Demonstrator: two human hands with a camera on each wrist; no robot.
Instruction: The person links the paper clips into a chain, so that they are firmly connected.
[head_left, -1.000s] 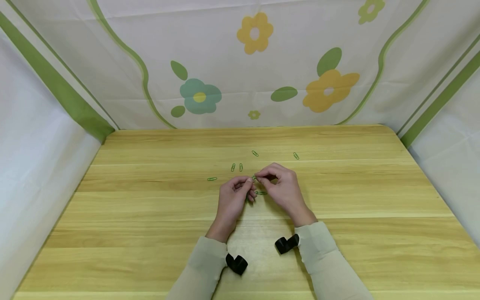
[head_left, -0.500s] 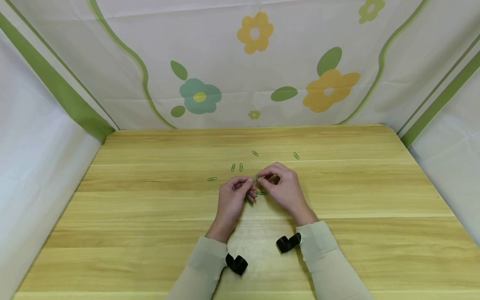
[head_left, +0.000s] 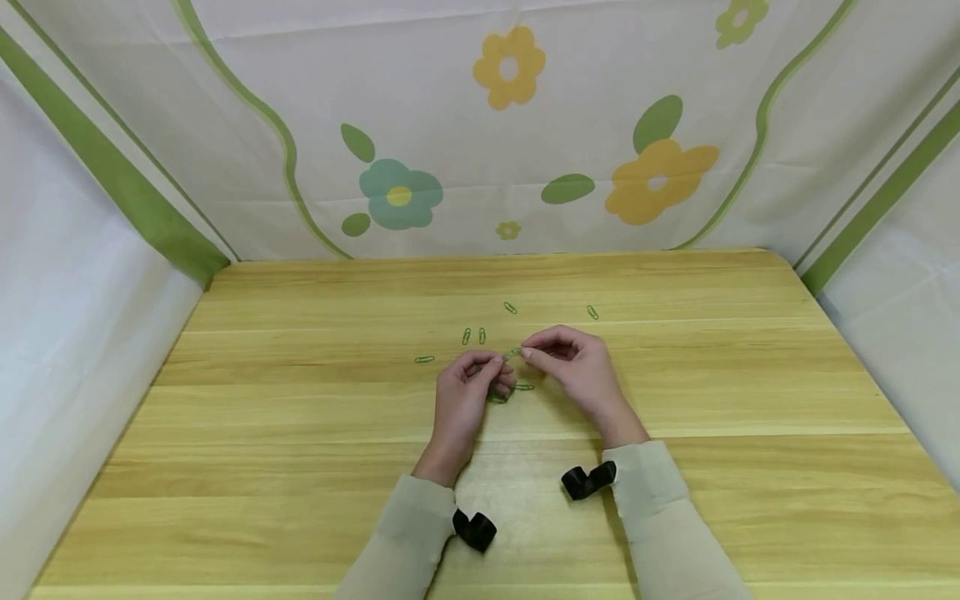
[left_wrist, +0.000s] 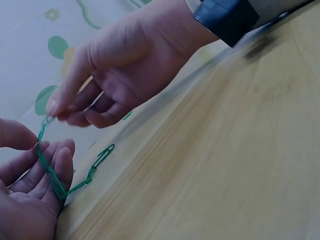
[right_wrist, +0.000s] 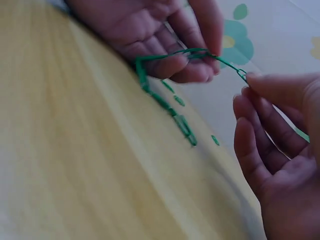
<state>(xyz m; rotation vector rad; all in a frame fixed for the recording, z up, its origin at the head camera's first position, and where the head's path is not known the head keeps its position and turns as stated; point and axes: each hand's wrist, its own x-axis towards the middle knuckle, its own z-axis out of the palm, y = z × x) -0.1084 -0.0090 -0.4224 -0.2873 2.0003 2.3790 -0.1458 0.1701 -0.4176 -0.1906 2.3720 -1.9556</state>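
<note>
One chain of green paper clips (right_wrist: pixel 142 75) is held up between both hands, its slack passing by the left hand's (head_left: pixel 467 392) lower fingers and sagging toward the table (head_left: pixel 300 467); whether the tail touches the wood I cannot tell. The left thumb and forefinger pinch it near the upper end, seemingly to steady it, while the right hand (head_left: pixel 585 371) pinches that end, apparently to straighten the short span. Farther out, five loose clips (head_left: pixel 467 336) lie unlinked, spaced so each could be lifted singly.
</note>
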